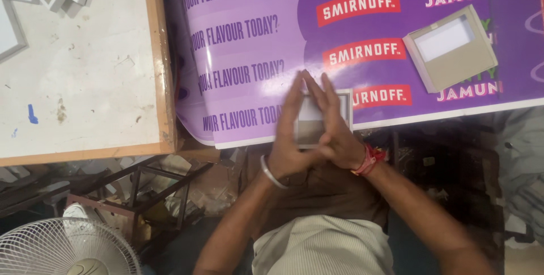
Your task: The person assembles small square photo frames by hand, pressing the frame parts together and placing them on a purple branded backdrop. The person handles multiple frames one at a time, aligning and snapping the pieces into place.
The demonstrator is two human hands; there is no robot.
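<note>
My left hand [288,133] and my right hand [334,125] are pressed around a small grey-white rectangular frame piece [310,123] at the near edge of a purple printed sheet [255,54]. Fingers of both hands point away from me and meet above the piece. The left wrist wears a metal bangle, the right wrist a red thread. Much of the piece is hidden behind my hands.
A second grey frame with a white centre [450,48] lies on the purple sheet at the right. A white worn table with a wooden edge [85,82] stands at the left, with several grey-white frames at its far corner. A white fan [62,249] and metal stand are below.
</note>
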